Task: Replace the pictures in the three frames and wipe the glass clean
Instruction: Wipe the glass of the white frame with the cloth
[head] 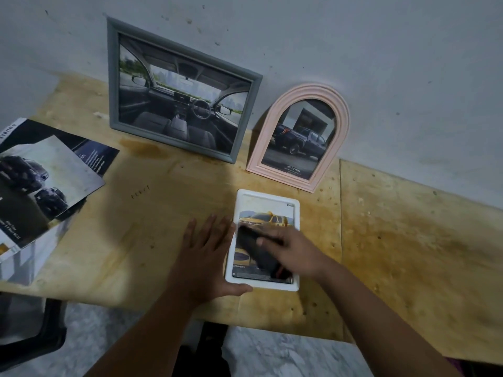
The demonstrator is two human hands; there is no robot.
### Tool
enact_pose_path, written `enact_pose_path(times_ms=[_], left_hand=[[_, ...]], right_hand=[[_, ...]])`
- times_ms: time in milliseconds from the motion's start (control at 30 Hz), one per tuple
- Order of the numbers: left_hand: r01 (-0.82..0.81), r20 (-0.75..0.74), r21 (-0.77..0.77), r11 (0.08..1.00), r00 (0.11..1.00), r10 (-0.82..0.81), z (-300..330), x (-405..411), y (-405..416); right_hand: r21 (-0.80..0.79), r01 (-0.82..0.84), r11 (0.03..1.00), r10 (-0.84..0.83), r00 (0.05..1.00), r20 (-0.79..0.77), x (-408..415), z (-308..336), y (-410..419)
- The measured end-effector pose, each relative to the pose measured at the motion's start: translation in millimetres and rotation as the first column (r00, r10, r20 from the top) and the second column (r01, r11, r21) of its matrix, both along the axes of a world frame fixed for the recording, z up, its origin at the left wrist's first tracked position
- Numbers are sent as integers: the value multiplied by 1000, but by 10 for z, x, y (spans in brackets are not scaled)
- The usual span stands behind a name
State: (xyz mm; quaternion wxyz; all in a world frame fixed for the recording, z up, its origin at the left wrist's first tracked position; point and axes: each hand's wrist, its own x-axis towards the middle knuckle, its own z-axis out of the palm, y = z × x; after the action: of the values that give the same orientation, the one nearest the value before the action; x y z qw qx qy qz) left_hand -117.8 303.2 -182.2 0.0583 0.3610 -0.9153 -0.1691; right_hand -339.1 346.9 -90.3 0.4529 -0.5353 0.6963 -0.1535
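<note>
A small white frame (pixel 241 197) lies flat on the wooden table (pixel 152 213), showing a yellow car picture. My right hand (pixel 291 248) presses a dark cloth (pixel 258 248) onto its glass; the hand is blurred. My left hand (pixel 206 257) lies flat beside the frame's left edge, thumb against its near corner. A large grey frame (pixel 174 88) with a car-interior picture leans on the wall at the back. To its right a pink arched frame (pixel 304 137) with a dark pickup picture also leans there.
Loose car brochure pages (pixel 46 180) lie on a white box (pixel 24 262) at the table's left edge. A dark chair (pixel 35 333) stands below the left front. The table's right half has stained bare wood (pixel 422 254).
</note>
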Motion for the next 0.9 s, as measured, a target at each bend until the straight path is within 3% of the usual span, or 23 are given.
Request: enact_pose_path(times_ms=[67,100,167,233,433,567,700,800,900], left_hand=[[4,25,6,1000,1000,-4,3,-2,-6],[6,41,8,1000,999,-6,3,-4,-8],[9,75,18,1000,997,-11,3,-6,-8],[8,105,25,1000,994,-10,2,-12,-10],[3,107,8,1000,994,-4,0,-14,10],[9,80,-13,1000,997,-8,2,-9,17],[13,100,-12,1000,995,-12,1,-7,8],[10,112,-2,1000,994,-9,5,-7,7],[11,119,2,1000,993,-11,3,-18,-3]], right_hand=[[-127,204,971,-207,978,-10,-110,-31,-191],[-191,205,960,-230,966,-119,-136,-88,-261],[-218,59,974,-145,904,-402,-111,-276,-296],[-205,-13,979,-89,872,-481,-15,-416,-236],[-221,-138,966,34,909,-416,58,-414,96],[-193,-119,974,60,956,-288,261,-274,459],[-52,-171,984,160,972,-172,281,-133,549],[115,-11,993,10,1000,8,121,36,302],[-54,297,953,-297,955,-5,-120,79,-103]])
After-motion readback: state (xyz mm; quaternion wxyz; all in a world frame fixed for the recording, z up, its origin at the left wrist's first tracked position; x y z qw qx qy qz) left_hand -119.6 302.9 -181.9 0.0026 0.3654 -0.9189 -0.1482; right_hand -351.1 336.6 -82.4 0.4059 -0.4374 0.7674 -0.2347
